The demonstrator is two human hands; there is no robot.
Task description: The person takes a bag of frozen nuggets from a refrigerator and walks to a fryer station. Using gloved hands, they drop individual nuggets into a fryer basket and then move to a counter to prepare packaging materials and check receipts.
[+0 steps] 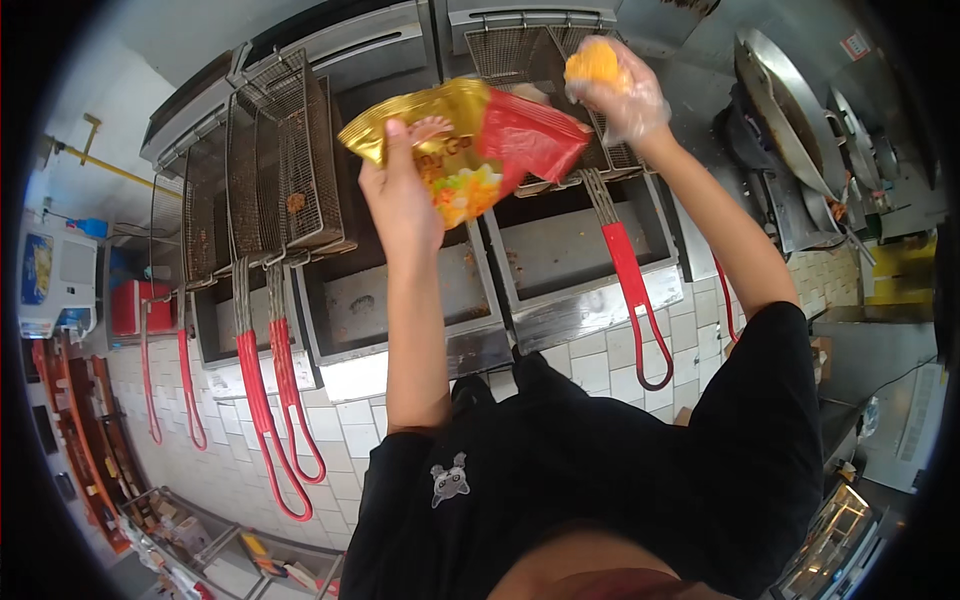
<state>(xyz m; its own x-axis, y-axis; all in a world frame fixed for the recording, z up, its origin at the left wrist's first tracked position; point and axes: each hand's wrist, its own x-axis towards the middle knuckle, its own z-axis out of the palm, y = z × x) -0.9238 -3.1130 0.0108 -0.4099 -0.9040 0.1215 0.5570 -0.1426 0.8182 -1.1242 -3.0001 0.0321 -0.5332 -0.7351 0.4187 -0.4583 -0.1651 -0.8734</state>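
Observation:
My left hand (401, 195), bare, grips a gold and red printed food packet (457, 150) by its left side. The packet is tilted above the fryers, its red part to the right. My right hand (630, 97) wears a clear plastic glove and holds a yellow-orange food piece (594, 66) in its fingers. Below that hand is a wire fryer basket (517, 56) with a red handle (626, 262); something pale lies in it, partly hidden by the packet. Further left, a wire fryer basket (296, 150) has a brown crumb (296, 202) in it.
Several red basket handles (259, 390) jut out over the tiled floor (345, 427). Metal trays with crumbs (405, 292) lie along the fryer fronts. Large metal woks (787, 112) stand at the right. A red box (142, 307) is at the far left.

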